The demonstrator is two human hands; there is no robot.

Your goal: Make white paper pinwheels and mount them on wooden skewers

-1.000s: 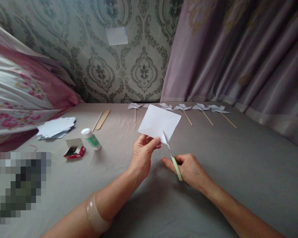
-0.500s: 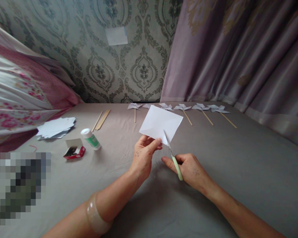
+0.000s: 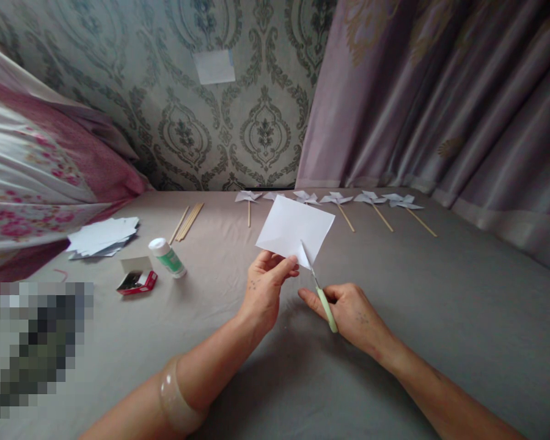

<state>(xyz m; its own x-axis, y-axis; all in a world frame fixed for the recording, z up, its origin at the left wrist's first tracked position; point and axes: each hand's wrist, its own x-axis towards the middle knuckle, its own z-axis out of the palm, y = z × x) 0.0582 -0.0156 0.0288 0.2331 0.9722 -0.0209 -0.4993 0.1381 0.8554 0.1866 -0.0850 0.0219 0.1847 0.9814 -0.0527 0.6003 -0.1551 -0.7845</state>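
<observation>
L hand [image 3: 266, 290] in head view: thumb & fingers closed on the white paper [image 3: 293, 223] by its near edge, w/ the sheet up just beyond my fingertips. Prob. v. light, thin & bendy, easily creased, so best pinched at that edge, clear of the scissors [image 3: 327, 311]. R hand [image 3: 357, 315], near L on its right, grips their green handle, thumb poking out past it; can't tell how far the blades are open. White-capped bottle [image 3: 167, 256] & red box [image 3: 140, 285] are left of L hand.
</observation>
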